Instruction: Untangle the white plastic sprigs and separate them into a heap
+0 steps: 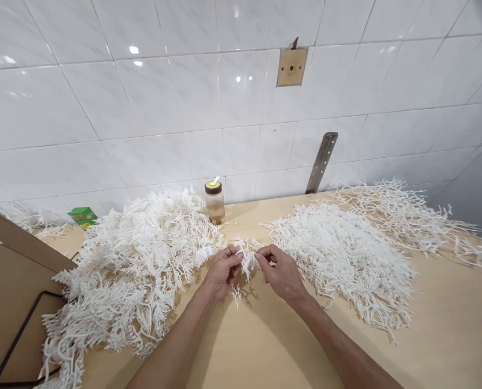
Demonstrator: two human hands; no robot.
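Between my two hands, a small white branching sprig [247, 260], like plastic coral or twig, hangs just above the table [241, 346]. My left hand [223, 270] is closed, with thumb and fingers pinching the sprig's left side; a thin forked piece [236, 294] dangles below this hand. My right hand [279, 270] pinches the sprig's other side between thumb and forefinger. To the left lies a large fluffy heap of white sprigs [144, 254]. A flatter pile of white branching pieces [346, 254] spreads beside my right hand.
Behind the hands stands a clear jar [215, 208] with a dark-rimmed yellow lid. A green box [82, 216] sits behind the left heap. More loose sprigs [419, 216] lie at the far right. A cardboard box [18, 275] and black metal frame [16, 343] border the left.
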